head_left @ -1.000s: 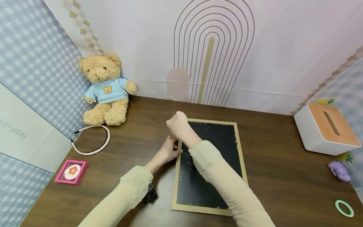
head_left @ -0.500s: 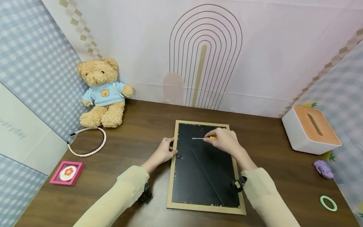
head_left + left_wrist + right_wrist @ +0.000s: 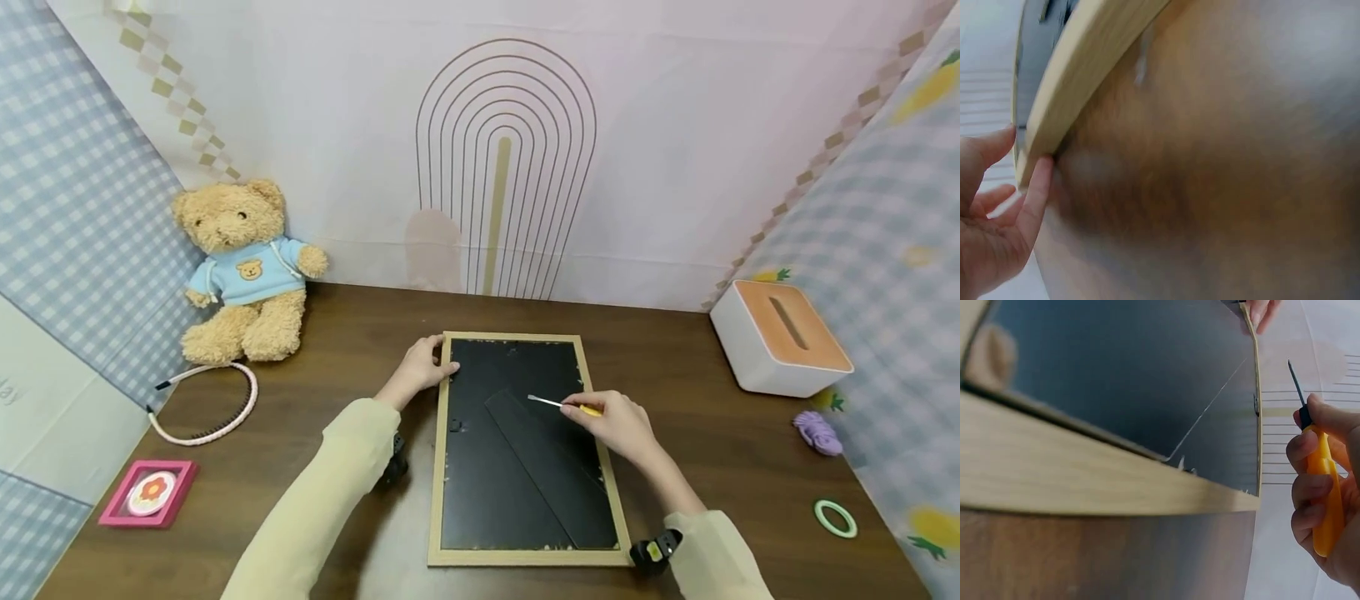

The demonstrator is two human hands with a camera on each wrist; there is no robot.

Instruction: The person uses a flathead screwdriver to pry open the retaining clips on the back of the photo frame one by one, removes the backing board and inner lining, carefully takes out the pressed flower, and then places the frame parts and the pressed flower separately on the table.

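A picture frame with a light wooden border lies back side up, its black backing [image 3: 487, 492] and slanted stand leg [image 3: 525, 450] showing in the head view. At its far left corner, my left hand [image 3: 420, 367] pinches the border, thumb on top and fingers against the outer side. The left wrist view shows this hand [image 3: 997, 212] close against the wooden border [image 3: 1066, 81]. Over the frame's right part, my right hand [image 3: 615, 423] holds a screwdriver [image 3: 546, 402], its metal tip pointing left above the backing. Its yellow handle [image 3: 1325, 487] is wrapped by the fingers in the right wrist view.
At the back left sits a teddy bear [image 3: 247, 271], with a headband [image 3: 228, 425] and a pink box [image 3: 120, 510] in front of it. A tissue box [image 3: 757, 358], purple yarn [image 3: 817, 433] and a green ring [image 3: 835, 532] stand along the right side of the table.
My right hand has swung from the frame's left edge to its right side, bringing the screwdriver along. My left hand has slid up the left border to the far corner. The head view has shifted.
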